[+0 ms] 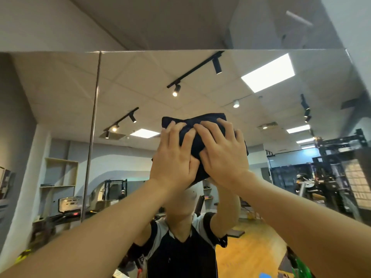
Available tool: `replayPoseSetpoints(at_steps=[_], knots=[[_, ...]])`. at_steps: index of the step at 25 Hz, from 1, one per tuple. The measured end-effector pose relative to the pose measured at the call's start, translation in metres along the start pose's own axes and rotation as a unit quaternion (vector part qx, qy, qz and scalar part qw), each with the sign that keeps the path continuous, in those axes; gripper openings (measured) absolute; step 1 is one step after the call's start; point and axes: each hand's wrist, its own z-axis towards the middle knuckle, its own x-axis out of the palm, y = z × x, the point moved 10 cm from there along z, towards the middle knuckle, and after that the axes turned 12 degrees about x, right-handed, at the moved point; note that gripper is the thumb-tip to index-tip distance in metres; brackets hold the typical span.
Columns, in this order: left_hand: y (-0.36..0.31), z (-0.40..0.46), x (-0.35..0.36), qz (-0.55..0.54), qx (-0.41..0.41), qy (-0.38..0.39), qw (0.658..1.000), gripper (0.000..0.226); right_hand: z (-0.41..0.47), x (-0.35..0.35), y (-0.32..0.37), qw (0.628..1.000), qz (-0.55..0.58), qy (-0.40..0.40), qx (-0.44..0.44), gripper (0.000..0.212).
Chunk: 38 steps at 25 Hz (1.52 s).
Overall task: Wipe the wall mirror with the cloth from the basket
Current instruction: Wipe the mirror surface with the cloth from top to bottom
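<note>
Both palms are pressing the dark cloth (200, 135) against the wall mirror (261, 117) near twelve o'clock, left hand (174, 157) and right hand (222, 153) spreading fingers over it, gripping nothing; soft, light fabric is likely bunching unless flattened.

Under your hands, the dark cloth (197, 135) looks soft and matt; around it the mirror (140, 81) is smooth, shiny glass.

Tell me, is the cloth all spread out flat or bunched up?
Bunched up. The dark cloth is a creased wad under the left hand and right hand, pressed on the mirror.
</note>
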Motion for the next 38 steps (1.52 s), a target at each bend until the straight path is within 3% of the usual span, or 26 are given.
replayPoseSetpoints(at_steps=[12,24,30,38], knots=[[-0.161,0.107,0.107,0.015,0.063,-0.006,0.998,0.06,-0.02,-0.04,-0.217,0.999,-0.005,-0.017,0.027,0.05],[-0.314,0.215,0.219,0.004,0.071,0.035,0.997,0.064,-0.029,-0.073,-0.43,0.999,-0.032,-0.009,0.039,0.05],[-0.332,0.27,0.24,0.01,0.072,0.035,0.997,0.06,0.004,-0.073,-0.481,0.999,-0.023,-0.031,0.022,0.043],[-0.292,0.344,0.221,0.034,0.06,0.007,0.998,0.054,0.094,-0.055,-0.485,0.999,-0.024,-0.017,0.028,0.047]])
